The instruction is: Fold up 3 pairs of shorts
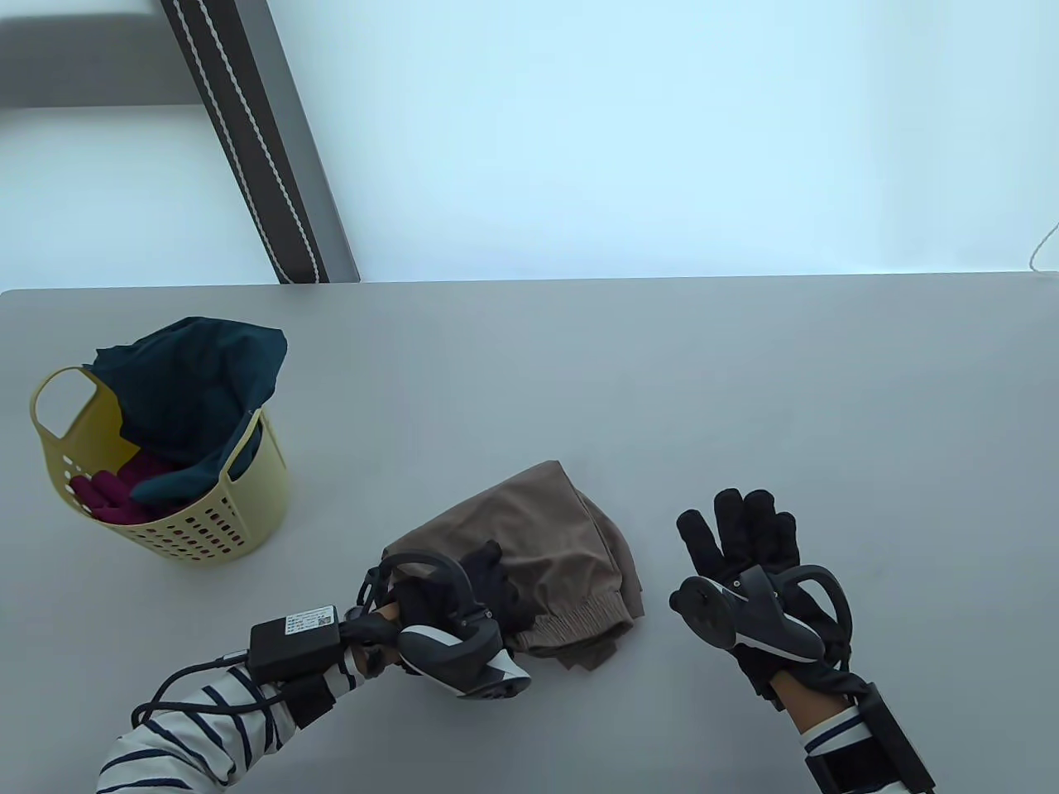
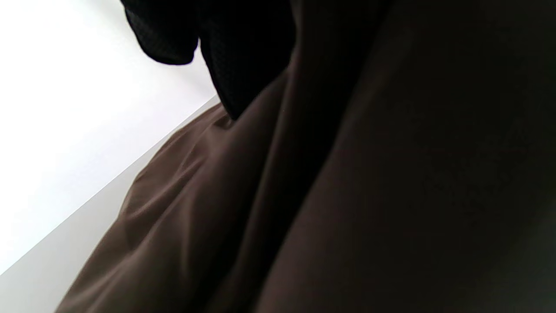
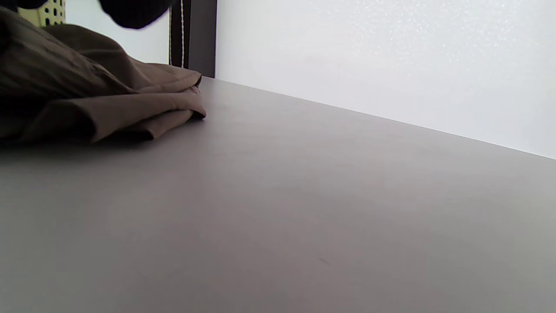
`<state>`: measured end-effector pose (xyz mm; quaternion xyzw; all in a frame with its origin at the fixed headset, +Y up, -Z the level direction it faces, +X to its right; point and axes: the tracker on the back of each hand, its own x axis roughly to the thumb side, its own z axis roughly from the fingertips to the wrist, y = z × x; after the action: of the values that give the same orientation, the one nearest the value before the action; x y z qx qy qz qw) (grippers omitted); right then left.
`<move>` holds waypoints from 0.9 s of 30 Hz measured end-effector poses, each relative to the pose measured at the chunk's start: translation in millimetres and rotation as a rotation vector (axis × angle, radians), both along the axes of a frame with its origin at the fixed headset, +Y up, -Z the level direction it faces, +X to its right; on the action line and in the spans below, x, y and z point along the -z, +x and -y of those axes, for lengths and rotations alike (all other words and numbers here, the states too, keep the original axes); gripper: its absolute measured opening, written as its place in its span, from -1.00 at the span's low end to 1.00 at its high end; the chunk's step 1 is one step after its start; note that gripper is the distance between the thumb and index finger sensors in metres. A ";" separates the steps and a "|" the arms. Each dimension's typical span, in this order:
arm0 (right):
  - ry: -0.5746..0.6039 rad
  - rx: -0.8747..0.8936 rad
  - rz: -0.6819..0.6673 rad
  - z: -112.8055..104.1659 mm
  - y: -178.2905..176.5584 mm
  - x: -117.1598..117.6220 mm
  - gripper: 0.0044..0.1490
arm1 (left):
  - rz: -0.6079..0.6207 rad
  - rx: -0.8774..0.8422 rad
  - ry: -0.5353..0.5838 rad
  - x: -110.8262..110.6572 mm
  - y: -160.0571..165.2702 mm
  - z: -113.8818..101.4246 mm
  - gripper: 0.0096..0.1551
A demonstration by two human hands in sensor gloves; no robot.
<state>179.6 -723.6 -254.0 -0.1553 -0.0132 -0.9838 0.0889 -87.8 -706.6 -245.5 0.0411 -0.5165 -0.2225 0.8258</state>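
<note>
Folded brown shorts (image 1: 554, 538) lie on the grey table near its front middle, waistband toward me. My left hand (image 1: 488, 579) sits on their left part, fingers curled into the cloth. In the left wrist view its fingers (image 2: 243, 52) sink into a fold of the brown shorts (image 2: 347, 195), which fill the view. My right hand (image 1: 745, 538) hovers flat just right of the shorts, fingers straight, holding nothing and clear of them. The right wrist view shows the brown shorts (image 3: 87, 100) at the left. Dark teal shorts (image 1: 198, 372) and a magenta garment (image 1: 107, 492) sit in the yellow basket (image 1: 207, 529).
The perforated yellow basket stands at the table's left, its top edge showing as the basket (image 3: 47, 13) behind the shorts. A dark post with a white cord (image 1: 265, 149) rises behind the table's far edge. Bare grey tabletop (image 1: 745, 372) stretches to the right and back.
</note>
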 end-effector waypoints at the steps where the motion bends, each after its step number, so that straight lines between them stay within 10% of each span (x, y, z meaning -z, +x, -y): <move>1: 0.005 0.003 0.004 -0.7 0.7 0.2 0.13 | -0.018 -0.048 -0.029 3.7 -0.2 -9.6 -0.26; 5: 0.026 0.015 0.029 -3.8 5.1 1.4 0.12 | -0.184 -0.404 -0.363 53.3 -9.7 -76.7 -0.23; 9: 0.023 0.020 0.039 -3.6 6.7 2.0 0.12 | -0.451 -0.566 -0.499 113.7 -24.3 -92.9 -0.21; 13: 0.019 0.010 0.043 -3.1 6.2 1.6 0.12 | -0.863 -0.477 -0.431 159.8 -38.1 -72.3 -0.18; 15: 0.021 0.007 0.047 -3.7 5.9 1.3 0.12 | -1.089 -0.431 -0.226 176.4 -43.8 -59.2 -0.09; 18: 0.023 0.012 0.049 -3.7 6.4 1.4 0.12 | -1.167 -0.422 -0.079 186.5 -43.7 -57.6 0.01; 27: 0.021 0.013 0.053 -3.8 6.9 1.9 0.13 | -1.296 -0.476 -0.090 214.6 -36.8 -53.0 0.15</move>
<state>186.6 -719.8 -255.8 -0.1281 -0.0040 -0.9882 0.0837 -124.6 -653.6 -460.1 -0.0222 0.0955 0.0070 0.9952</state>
